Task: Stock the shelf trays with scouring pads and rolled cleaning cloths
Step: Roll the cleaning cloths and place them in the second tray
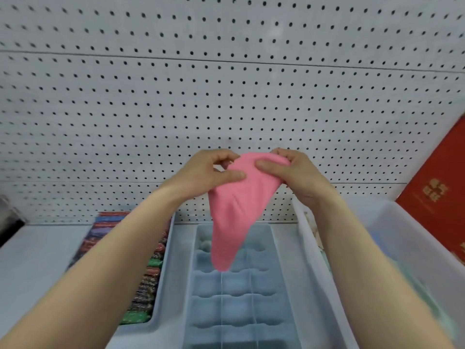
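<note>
We pinch the pink cloth by its top edge, left hand and right hand both gripping; it droops, soft, light, needing a tight roll.

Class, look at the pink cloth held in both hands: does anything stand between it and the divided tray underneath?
Nothing visible does. The pink cloth hangs from the left hand and right hand, its tip dangling over the divided tray, whose visible compartments look empty.
</note>
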{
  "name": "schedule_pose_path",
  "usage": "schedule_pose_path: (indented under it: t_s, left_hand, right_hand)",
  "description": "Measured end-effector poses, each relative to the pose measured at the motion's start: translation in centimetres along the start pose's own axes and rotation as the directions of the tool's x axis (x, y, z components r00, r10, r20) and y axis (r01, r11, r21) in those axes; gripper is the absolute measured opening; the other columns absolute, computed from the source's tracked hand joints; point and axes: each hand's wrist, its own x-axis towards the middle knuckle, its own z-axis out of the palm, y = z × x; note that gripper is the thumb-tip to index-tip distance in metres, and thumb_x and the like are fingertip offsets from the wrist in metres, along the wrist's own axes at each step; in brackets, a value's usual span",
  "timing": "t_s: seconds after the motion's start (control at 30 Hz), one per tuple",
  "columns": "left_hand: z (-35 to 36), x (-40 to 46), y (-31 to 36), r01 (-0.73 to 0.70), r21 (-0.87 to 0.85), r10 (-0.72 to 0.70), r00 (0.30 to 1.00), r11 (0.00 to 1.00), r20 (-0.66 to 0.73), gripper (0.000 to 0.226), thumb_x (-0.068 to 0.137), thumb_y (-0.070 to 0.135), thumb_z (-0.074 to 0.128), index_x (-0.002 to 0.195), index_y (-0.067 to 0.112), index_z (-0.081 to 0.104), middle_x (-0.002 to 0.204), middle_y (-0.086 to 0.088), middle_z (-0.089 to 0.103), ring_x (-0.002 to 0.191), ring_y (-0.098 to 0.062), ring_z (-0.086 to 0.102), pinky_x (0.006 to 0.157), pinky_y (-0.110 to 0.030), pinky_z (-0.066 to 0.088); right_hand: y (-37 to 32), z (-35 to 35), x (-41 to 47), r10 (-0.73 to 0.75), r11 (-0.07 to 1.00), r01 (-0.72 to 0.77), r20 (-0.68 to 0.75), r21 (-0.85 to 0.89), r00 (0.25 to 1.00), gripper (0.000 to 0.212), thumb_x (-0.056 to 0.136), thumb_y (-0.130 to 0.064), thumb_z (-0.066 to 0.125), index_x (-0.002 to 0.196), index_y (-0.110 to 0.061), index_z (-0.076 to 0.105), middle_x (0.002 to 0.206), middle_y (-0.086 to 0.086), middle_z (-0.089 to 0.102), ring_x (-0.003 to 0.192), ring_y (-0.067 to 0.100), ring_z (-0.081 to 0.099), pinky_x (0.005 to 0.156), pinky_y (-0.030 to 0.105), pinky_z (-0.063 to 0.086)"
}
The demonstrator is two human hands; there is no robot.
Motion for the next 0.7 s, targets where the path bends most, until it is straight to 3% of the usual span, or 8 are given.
schedule_pose_path:
  t_s: [0.07, 0.13, 0.27, 0.4, 0.5, 0.6, 0.7]
  left_hand:
    - [-1.8, -0.8, -1.1, 0.048, 0.105, -0.053, 0.997, 0.993, 0.052, 0.015, 0.076, 0.03, 0.082, 0.084, 0.021, 0.073, 0.08, 0.007, 0.067, 0.058, -0.008, 0.051, 0.062, -0.019, 0.042]
    - [-3.0, -1.6, -2.2, 0.075, 0.114, -0.079, 0.997, 0.991, 0.028, 0.011, 0.08, 0.025, 0.079, 0.079, 0.016, 0.073, 0.069, 0.014, 0.065, 0.056, -0.003, 0.051, 0.059, -0.014, 0.041]
    - [-4.7, -2.5, -3.9, 0.106, 0.014, -0.103, 0.987, 0.994, -0.125, 0.008, 0.088, 0.025, 0.07, 0.086, 0.017, 0.071, 0.083, 0.003, 0.071, 0.074, -0.005, 0.059, 0.073, -0.022, 0.046]
    - [-5.3, -3.2, -4.3, 0.149, 0.049, -0.137, 0.97, 0.988, -0.202, 0.004, 0.089, 0.022, 0.067, 0.088, 0.021, 0.071, 0.086, 0.005, 0.07, 0.077, -0.008, 0.06, 0.072, -0.022, 0.048]
    - [-5.7, -4.0, -3.9, 0.102, -0.196, -0.15, 0.956, 0.975, -0.251, 0.011, 0.093, 0.022, 0.062, 0.091, 0.014, 0.069, 0.083, 0.005, 0.066, 0.074, -0.009, 0.057, 0.072, -0.025, 0.048]
    - [-6.0, -4.1, -2.5, 0.07, -0.431, -0.188, 0.953, 0.9, -0.237, 0.012, 0.096, 0.019, 0.057, 0.093, 0.01, 0.064, 0.075, 0.004, 0.059, 0.064, -0.007, 0.054, 0.058, -0.017, 0.046]
    - [-5.3, -3.3, -1.6, 0.164, -0.463, -0.316, 0.909, 0.871, -0.272, 0.004, 0.094, 0.011, 0.061, 0.091, 0.01, 0.062, 0.079, -0.002, 0.061, 0.064, -0.01, 0.058, 0.053, -0.018, 0.051]
  right_hand:
    - [-0.4, 0.2, 0.4, 0.012, 0.995, -0.005, -0.063, 0.1, 0.998, 0.01, 0.083, -0.013, 0.074, 0.084, -0.013, 0.064, 0.074, -0.002, 0.065, 0.067, 0.011, 0.059, 0.062, 0.024, 0.049]
    - [-0.6, -0.1, 0.7, -0.017, 0.996, 0.024, -0.081, 0.09, 0.997, 0.013, 0.083, -0.01, 0.073, 0.082, -0.016, 0.062, 0.077, -0.001, 0.064, 0.073, 0.014, 0.059, 0.067, 0.027, 0.049]
    - [-1.1, -0.8, 0.6, -0.093, 0.994, 0.096, -0.053, 0.048, 0.994, 0.017, 0.082, 0.002, 0.071, 0.088, -0.012, 0.064, 0.084, 0.004, 0.068, 0.082, 0.019, 0.064, 0.081, 0.033, 0.052]
    - [-2.0, -1.4, -0.1, -0.101, 0.995, 0.101, -0.042, -0.001, 0.994, 0.024, 0.075, -0.017, 0.078, 0.095, -0.007, 0.069, 0.09, 0.008, 0.071, 0.086, 0.023, 0.063, 0.088, 0.043, 0.048]
    - [-2.8, -2.4, -1.3, -0.132, 0.991, 0.131, 0.052, 0.019, 0.99, 0.04, 0.067, -0.035, 0.082, 0.09, -0.003, 0.07, 0.082, 0.01, 0.067, 0.077, 0.021, 0.06, 0.077, 0.032, 0.049]
    - [-3.3, -1.9, -1.3, -0.116, 0.985, 0.109, 0.05, 0.132, 0.992, 0.02, 0.07, -0.025, 0.077, 0.086, -0.013, 0.075, 0.078, 0.001, 0.071, 0.069, 0.012, 0.064, 0.065, 0.021, 0.052]
    - [-1.7, -0.3, 0.7, -0.142, 0.953, 0.09, -0.164, -0.29, 0.976, 0.017, 0.079, -0.022, 0.077, 0.078, -0.008, 0.067, 0.069, 0.007, 0.064, 0.063, 0.013, 0.055, 0.063, 0.028, 0.045]
